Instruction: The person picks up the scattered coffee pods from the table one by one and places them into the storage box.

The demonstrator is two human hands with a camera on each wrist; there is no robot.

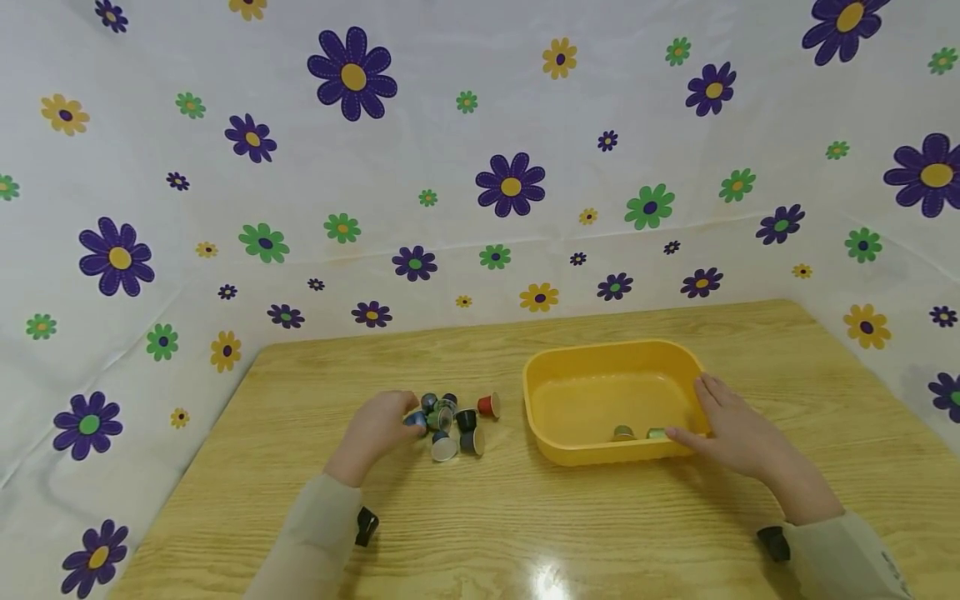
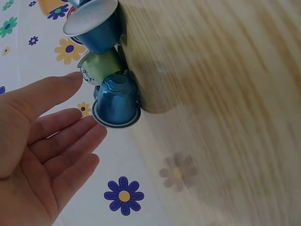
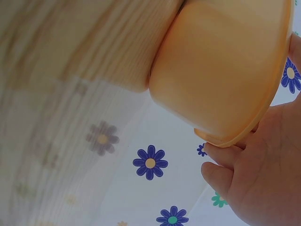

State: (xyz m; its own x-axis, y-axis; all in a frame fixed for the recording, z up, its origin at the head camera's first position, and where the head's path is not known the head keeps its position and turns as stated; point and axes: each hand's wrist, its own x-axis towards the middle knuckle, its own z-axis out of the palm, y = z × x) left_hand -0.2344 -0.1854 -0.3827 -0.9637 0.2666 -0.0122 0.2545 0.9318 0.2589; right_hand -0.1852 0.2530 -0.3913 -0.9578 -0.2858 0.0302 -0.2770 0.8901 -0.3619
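Observation:
Several coffee capsules lie in a cluster left of the yellow tray. My left hand (image 1: 380, 427) is at the cluster's left side, beside a blue coffee capsule (image 1: 416, 422). In the left wrist view, thumb and fingers stand apart; the fingertips are right at the rim of the blue capsule (image 2: 117, 100), and the thumb tip is close to a green capsule (image 2: 101, 65). My right hand (image 1: 738, 429) holds the near right corner of the yellow tray (image 1: 592, 455), its thumb over the front rim and its fingers along the right side.
Inside the tray, by its front wall, lie an olive capsule (image 1: 623, 433) and a light green capsule (image 1: 657, 433). A red capsule (image 1: 489, 406) is at the cluster's right edge. The wooden table (image 1: 480, 517) is backed by flower-print cloth (image 1: 420, 167).

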